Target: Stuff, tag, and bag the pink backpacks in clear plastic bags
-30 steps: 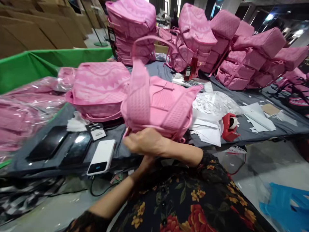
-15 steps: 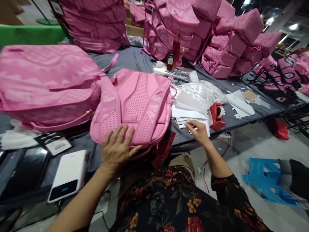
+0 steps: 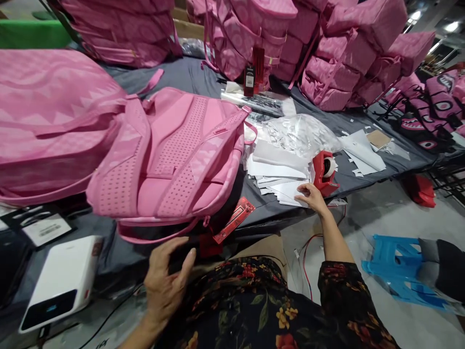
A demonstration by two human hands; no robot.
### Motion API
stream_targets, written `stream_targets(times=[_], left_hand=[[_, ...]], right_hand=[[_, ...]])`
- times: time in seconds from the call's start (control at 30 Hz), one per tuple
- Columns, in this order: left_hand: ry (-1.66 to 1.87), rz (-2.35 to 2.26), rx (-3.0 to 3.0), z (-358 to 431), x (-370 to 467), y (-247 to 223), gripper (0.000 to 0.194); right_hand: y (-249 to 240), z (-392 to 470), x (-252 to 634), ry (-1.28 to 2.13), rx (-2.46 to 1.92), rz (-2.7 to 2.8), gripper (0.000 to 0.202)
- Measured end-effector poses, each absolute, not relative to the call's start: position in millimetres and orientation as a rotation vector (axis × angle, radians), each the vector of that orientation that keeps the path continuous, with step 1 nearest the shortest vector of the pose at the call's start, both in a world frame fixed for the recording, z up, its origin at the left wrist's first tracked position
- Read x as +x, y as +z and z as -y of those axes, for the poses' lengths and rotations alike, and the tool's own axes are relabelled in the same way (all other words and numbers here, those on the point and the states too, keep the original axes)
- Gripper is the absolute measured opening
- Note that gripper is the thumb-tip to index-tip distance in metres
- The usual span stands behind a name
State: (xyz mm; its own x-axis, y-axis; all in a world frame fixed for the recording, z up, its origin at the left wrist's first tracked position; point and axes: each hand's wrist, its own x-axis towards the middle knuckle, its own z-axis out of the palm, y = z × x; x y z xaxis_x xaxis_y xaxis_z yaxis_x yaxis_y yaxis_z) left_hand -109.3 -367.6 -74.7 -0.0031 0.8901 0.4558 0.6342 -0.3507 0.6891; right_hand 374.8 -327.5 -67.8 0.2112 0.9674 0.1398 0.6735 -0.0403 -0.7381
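Note:
A pink backpack (image 3: 196, 150) lies on the dark cloth with its straps and padded back facing up. Just below its lower handle is my left hand (image 3: 167, 278), fingers apart, holding nothing. My right hand (image 3: 310, 196) is at the front edge of a stack of white papers (image 3: 279, 169), thumb and fingers curved with a gap between them. Right beside it stands a red tape dispenser (image 3: 324, 173). A red tag (image 3: 235, 219) hangs at the table edge below the backpack.
A bigger pink bag (image 3: 54, 126) rests at the left, above a white power bank (image 3: 61, 281). Stacked pink bags (image 3: 348, 58) line the back. A clear bag of white pieces (image 3: 300, 138) lies behind the papers. A blue stool (image 3: 395, 266) stands on the floor.
My left hand has come off the backpack and moved down toward me. My right hand has shifted right, toward the tape dispenser. The backpack appears further left, turned slightly, and the view has moved.

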Motion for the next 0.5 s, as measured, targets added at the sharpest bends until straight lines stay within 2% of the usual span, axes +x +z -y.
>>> stream_targets(times=[0.13, 0.27, 0.4, 0.5], left_hand=[[1.097, -1.684, 1.478, 374, -81, -90, 0.056], [1.06, -1.418, 1.078, 358, -52, -89, 0.066], [1.075, -1.347, 0.83, 345, -30, -82, 0.065], [1.006, -1.306, 0.728, 337, -31, -79, 0.05]], right_hand=[[-72, 310, 367, 0.441, -1.766, 1.559, 0.043], [-78, 285, 358, 0.484, -1.823, 1.628, 0.033], [-73, 273, 361, 0.434, -1.873, 1.73, 0.027], [-59, 269, 362, 0.282, -1.789, 1.96, 0.022]])
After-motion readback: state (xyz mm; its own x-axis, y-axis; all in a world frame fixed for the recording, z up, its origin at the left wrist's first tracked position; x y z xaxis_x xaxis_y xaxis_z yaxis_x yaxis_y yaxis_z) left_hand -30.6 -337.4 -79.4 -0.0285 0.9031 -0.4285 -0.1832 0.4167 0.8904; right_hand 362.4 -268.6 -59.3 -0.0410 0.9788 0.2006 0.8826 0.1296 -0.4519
